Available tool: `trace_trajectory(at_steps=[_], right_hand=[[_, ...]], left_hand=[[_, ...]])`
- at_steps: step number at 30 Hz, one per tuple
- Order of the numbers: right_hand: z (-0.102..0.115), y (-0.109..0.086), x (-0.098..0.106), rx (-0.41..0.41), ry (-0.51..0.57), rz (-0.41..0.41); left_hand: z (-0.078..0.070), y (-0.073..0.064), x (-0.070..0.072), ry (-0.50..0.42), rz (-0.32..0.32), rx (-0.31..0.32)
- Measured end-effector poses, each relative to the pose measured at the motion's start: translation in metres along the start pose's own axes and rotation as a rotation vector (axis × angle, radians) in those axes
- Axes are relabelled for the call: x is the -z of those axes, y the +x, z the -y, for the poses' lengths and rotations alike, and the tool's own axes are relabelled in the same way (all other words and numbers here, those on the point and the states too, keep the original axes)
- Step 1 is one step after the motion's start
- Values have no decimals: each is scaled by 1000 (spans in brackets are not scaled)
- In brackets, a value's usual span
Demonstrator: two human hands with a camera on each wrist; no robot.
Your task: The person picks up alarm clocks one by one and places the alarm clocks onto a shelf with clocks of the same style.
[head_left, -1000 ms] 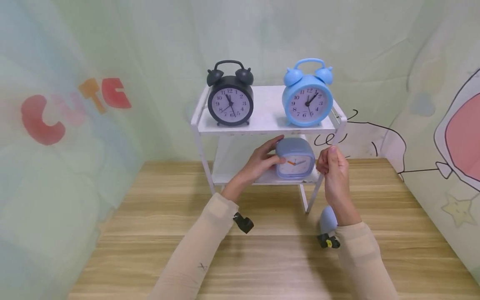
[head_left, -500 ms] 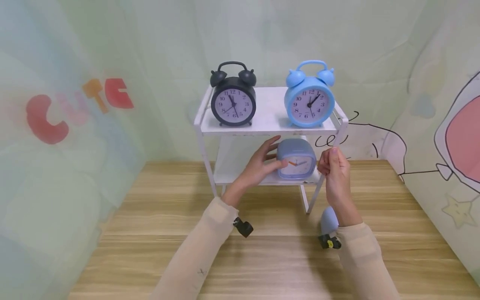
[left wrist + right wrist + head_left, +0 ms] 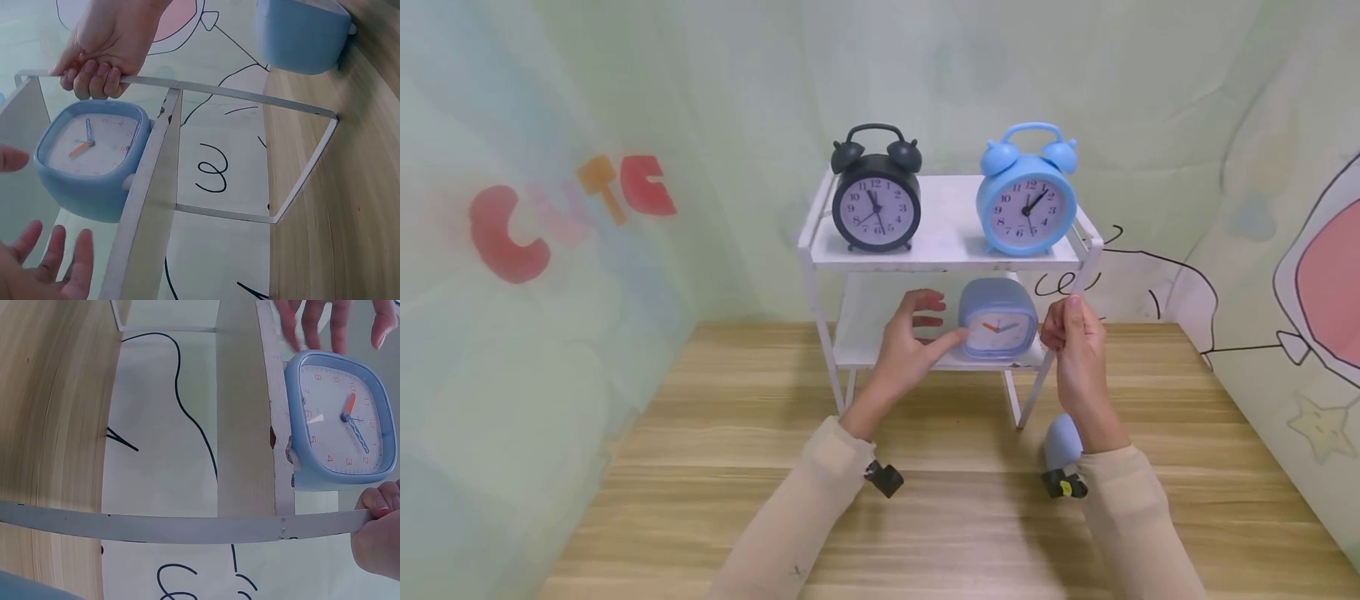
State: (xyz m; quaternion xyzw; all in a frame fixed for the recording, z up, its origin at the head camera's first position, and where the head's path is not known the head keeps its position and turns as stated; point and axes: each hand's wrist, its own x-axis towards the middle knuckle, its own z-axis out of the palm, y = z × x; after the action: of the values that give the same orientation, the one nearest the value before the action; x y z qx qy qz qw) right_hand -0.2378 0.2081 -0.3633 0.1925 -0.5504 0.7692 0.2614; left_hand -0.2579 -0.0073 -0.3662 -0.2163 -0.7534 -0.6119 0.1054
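Observation:
A rounded, square blue-grey alarm clock (image 3: 998, 321) with an orange hour hand stands on the lower shelf of a white two-tier rack (image 3: 943, 218), towards the right. Beside its left edge is my left hand (image 3: 904, 343), fingers spread and thumb tip close to the dial; the left wrist view shows a gap between the fingers and the clock. My right hand (image 3: 1078, 354) grips the rack's right front post (image 3: 206, 89), fingers curled round it just right of the clock. On the top shelf stand a black twin-bell alarm clock (image 3: 876, 208) and a light blue one (image 3: 1027, 208).
Another rounded light blue item (image 3: 1062, 442), partly hidden by the right wrist, is on the wooden table (image 3: 760, 367); the left wrist view shows its boxy body (image 3: 303, 37). A printed curtain (image 3: 737, 108) hangs behind and beside the rack.
My left hand has drawn away leftward from the clock on the lower shelf, its fingers coming off the clock's top and side. The right hand keeps holding the post. The camera view has shifted slightly.

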Motion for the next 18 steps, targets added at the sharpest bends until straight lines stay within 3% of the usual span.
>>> trace_trajectory(at_steps=[4, 6, 10, 12, 15, 18], right_hand=[[-1, 0, -1, -14, 32, 0], [0, 0, -1, -26, 40, 0], [1, 1, -1, -46, 60, -1], [3, 1, -1, -46, 75, 3], [4, 1, 0, -48, 101, 14], [4, 0, 0, -48, 134, 35]], left_hand=[[-3, -15, 4, 53, -98, -99], [-4, -22, 9, 106, -149, -209], [-8, -32, 22, 212, -249, -485], [-10, -34, 31, 224, -276, -581], [-12, -38, 44, 191, -266, -649], [-12, -41, 56, 149, -215, -652]])
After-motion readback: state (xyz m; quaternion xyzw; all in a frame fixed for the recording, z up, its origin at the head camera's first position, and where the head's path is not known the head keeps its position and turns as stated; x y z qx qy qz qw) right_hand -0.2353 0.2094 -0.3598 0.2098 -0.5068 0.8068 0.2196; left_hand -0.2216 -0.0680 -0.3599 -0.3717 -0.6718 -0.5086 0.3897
